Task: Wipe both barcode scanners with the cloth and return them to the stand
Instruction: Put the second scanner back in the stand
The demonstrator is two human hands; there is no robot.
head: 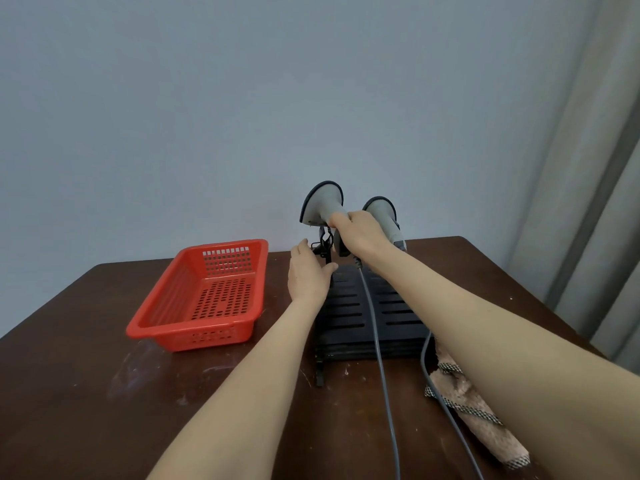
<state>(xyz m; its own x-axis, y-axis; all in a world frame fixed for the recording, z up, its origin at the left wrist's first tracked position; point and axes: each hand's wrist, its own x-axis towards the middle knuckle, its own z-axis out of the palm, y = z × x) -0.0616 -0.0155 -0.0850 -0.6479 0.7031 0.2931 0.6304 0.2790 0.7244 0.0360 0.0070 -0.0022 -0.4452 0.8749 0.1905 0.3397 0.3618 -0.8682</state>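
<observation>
Two grey barcode scanners stand side by side at the far end of the black slotted stand [349,317]. My right hand [358,233] grips the neck of the left scanner [323,204]. The right scanner [382,214] sits just behind that hand, partly hidden by it. My left hand [308,275] rests with straight fingers against the stand's black upright holder [323,247]. Grey cables [381,372] run from the scanners toward me across the stand. The pink cloth [474,407] with checked trim lies on the table at the right, partly under my right forearm.
An empty red plastic basket [204,296] sits on the dark brown table [86,393], left of the stand. A plain grey wall is close behind the table's far edge. A light curtain [595,202] hangs at the right.
</observation>
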